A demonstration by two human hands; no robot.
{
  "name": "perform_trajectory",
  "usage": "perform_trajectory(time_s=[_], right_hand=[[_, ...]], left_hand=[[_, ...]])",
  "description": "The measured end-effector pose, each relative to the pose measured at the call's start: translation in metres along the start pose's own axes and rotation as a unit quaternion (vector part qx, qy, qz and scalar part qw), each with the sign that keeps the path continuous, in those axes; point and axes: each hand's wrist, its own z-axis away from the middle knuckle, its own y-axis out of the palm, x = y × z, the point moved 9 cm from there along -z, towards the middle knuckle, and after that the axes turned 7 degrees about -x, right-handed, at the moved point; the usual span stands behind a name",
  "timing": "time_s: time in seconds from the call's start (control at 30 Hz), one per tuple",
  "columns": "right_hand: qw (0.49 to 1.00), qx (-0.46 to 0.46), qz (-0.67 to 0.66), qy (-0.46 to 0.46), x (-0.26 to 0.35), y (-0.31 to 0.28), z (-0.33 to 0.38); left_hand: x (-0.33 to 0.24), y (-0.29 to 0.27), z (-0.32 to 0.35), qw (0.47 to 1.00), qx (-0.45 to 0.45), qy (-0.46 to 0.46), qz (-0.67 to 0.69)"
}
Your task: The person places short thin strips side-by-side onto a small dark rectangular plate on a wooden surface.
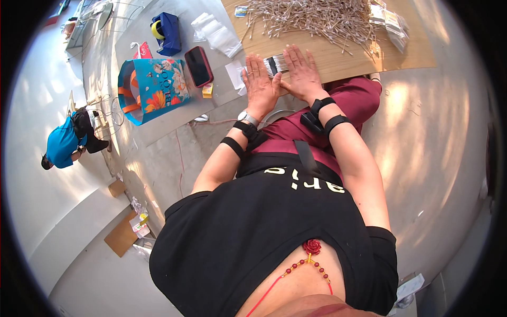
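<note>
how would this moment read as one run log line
left grip: flat, open; right grip: flat, open; swab bundle: between them; swab pile: ahead; phone: at left

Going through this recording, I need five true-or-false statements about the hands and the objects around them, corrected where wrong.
1. A small bundle of thin white cotton swabs with a dark band lies between the bare left hand and the bare right hand. True.
2. The dark-screened phone in a red case lies right of the right hand. False: the phone lies left of the left hand.
3. A silver wristwatch is on the left wrist. True.
4. The loose heap of cotton swabs sits inside the blue floral bag. False: the heap lies on the tan wooden board.
5. The blue tape dispenser carries a yellow roll. True.
</note>
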Motion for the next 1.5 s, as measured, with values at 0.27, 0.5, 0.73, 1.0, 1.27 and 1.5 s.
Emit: perform_trajectory(time_s=[0.27, 0.5, 0.73, 1.0, 1.27, 1.5], right_hand=[[1.0, -0.006, -0.022, -0.008, 0.002, -0.005, -0.001], [0.999, 0.008, -0.049, -0.019, 0.013, -0.004, -0.005], [0.997, -0.036, -0.056, -0.026, 0.02, -0.002, -0.006], [0.999, -0.012, -0.031, -0.021, 0.021, 0.001, -0.006], [1.0, -0.002, -0.005, -0.01, 0.021, 0.001, -0.004], [1.0, -0.001, -0.027, -0.005, 0.02, 0.0, -0.004]], left_hand=[[0.024, 0.008, 0.008, 0.998, 0.018, -0.027, -0.05], [0.025, 0.009, 0.009, 1.0, 0.012, -0.02, -0.016], [0.024, 0.008, 0.007, 1.0, -0.004, 0.0, 0.009], [0.026, 0.011, 0.009, 0.999, 0.012, -0.022, -0.048], [0.028, 0.016, 0.01, 1.0, 0.006, -0.001, -0.013], [0.035, 0.017, 0.011, 0.995, -0.015, 0.004, 0.101]])
